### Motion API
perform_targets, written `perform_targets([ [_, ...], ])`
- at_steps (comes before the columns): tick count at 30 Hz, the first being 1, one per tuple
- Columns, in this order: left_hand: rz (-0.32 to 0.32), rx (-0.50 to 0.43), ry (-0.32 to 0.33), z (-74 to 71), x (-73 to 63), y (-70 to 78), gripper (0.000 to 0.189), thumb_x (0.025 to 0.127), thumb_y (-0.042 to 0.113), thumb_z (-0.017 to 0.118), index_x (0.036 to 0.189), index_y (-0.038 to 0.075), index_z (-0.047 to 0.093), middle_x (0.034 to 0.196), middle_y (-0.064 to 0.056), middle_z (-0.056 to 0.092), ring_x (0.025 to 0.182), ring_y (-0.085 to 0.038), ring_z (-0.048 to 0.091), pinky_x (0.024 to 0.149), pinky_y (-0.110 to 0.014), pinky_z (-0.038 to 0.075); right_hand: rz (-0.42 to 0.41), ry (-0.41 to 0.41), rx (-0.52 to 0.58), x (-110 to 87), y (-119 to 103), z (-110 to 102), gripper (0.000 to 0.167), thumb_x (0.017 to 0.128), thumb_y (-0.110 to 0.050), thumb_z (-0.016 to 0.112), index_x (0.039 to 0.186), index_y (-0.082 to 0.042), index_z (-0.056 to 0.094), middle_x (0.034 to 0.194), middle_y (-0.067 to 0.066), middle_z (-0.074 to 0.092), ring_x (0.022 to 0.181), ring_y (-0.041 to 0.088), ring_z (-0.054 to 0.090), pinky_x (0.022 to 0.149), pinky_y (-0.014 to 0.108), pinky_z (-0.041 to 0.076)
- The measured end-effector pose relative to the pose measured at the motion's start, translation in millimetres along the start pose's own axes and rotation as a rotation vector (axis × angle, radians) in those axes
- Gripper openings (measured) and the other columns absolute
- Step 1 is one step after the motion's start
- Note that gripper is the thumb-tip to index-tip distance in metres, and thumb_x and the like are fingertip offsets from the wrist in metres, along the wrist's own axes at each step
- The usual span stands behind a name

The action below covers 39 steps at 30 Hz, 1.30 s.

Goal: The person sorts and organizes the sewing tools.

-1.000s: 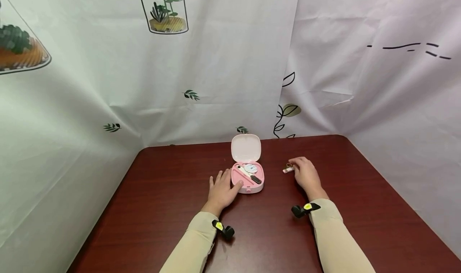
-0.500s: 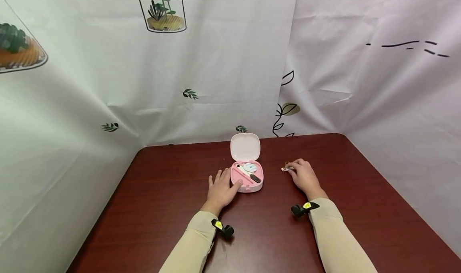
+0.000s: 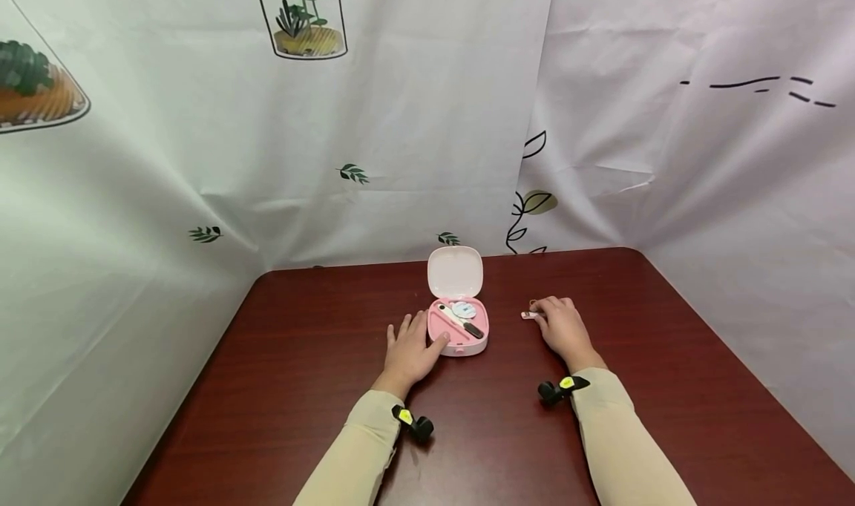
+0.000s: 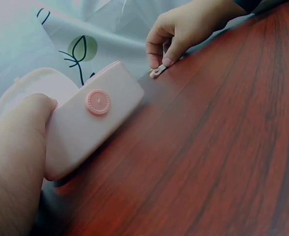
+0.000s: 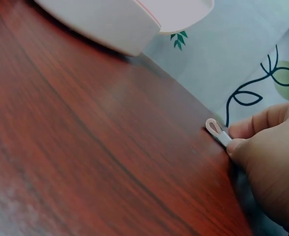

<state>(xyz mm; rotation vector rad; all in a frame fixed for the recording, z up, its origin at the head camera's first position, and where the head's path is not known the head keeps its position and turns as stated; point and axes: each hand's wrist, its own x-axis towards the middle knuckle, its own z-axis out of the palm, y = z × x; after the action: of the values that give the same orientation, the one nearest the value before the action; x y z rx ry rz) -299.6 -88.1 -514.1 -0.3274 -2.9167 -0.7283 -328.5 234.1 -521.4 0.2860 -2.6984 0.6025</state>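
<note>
A small sewing-kit-like case [image 3: 458, 349], pink inside with a white outer wall and a round pink button, stands with its lid [image 3: 456, 272] raised. My left hand [image 3: 407, 354] rests against its left side, fingers spread and thumb over the front rim. Inside lie a white round piece [image 3: 464, 310] and a white slim tool with a dark end [image 3: 473, 331]. To the right, my right hand [image 3: 564, 328] pinches a small white piece with a pinkish loop [image 5: 213, 127] between thumb and fingers, low over the table. A thin yellowish ring [image 3: 533, 303] shows by its fingertips.
A dark red wooden table [image 3: 320, 402] lies under both hands. White cloth [image 3: 401, 120] printed with plants hangs along its back and sides. Black wrist cameras [image 3: 418, 426] sit at both cuffs.
My right hand has closed its fingertips on the small looped piece and shifted it slightly left. My left hand and the case stay where they were.
</note>
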Motion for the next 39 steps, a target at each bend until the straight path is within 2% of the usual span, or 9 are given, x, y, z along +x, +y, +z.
perform_targets([
  [5,0.005,-0.01,-0.001,0.1,0.6,-0.2,0.078,0.098,0.06,0.046,0.157,0.008,0.037,0.159,-0.01,0.041,0.151,-0.035,0.027,0.12,-0.063,0.007,-0.008,-0.011,0.002,-0.3,-0.9,-0.4,0.017,0.099,-0.01,0.065,0.113,-0.003,0.071,0.116,0.018,0.066,0.112,0.042,0.054,0.097,0.056,0.044],
  [9,0.006,-0.018,-0.005,0.2,0.4,-0.9,0.082,0.097,0.063,0.047,0.157,0.009,0.036,0.158,-0.01,0.041,0.151,-0.035,0.026,0.119,-0.064,0.007,-0.005,-0.018,0.049,-0.8,-5.8,-1.2,0.018,0.1,-0.011,0.063,0.113,-0.001,0.072,0.114,0.019,0.065,0.109,0.04,0.054,0.094,0.055,0.046],
  [16,0.01,-0.018,0.004,0.6,-0.1,-2.8,0.085,0.094,0.066,0.05,0.157,0.009,0.037,0.157,-0.013,0.043,0.15,-0.036,0.028,0.119,-0.065,0.008,0.006,0.025,0.124,-0.3,-19.4,-0.6,0.02,0.1,-0.012,0.063,0.114,0.0,0.071,0.112,0.019,0.065,0.105,0.038,0.057,0.093,0.053,0.047],
  [23,0.016,-0.021,0.005,-0.7,-0.5,-2.8,0.084,0.094,0.065,0.05,0.157,0.01,0.037,0.157,-0.012,0.043,0.15,-0.037,0.028,0.119,-0.065,0.008,-0.004,0.055,0.16,3.4,-40.7,0.8,0.015,0.098,-0.012,0.067,0.107,-0.002,0.073,0.107,0.016,0.067,0.102,0.035,0.059,0.091,0.052,0.048],
  [30,0.02,-0.024,0.008,-0.8,-1.4,-2.5,0.084,0.094,0.065,0.05,0.157,0.009,0.037,0.157,-0.013,0.043,0.15,-0.037,0.028,0.118,-0.065,0.008,0.015,0.087,0.171,6.2,-64.4,6.4,0.013,0.095,-0.013,0.07,0.104,-0.004,0.074,0.1,0.011,0.067,0.092,0.028,0.06,0.085,0.046,0.051],
  [39,0.02,-0.019,0.009,-0.2,-0.9,-0.5,0.082,0.095,0.064,0.049,0.156,0.01,0.038,0.157,-0.011,0.043,0.15,-0.036,0.028,0.118,-0.065,0.008,0.053,0.091,0.196,7.0,-92.1,12.5,0.015,0.096,-0.014,0.068,0.107,-0.005,0.074,0.104,0.01,0.067,0.094,0.026,0.062,0.087,0.045,0.053],
])
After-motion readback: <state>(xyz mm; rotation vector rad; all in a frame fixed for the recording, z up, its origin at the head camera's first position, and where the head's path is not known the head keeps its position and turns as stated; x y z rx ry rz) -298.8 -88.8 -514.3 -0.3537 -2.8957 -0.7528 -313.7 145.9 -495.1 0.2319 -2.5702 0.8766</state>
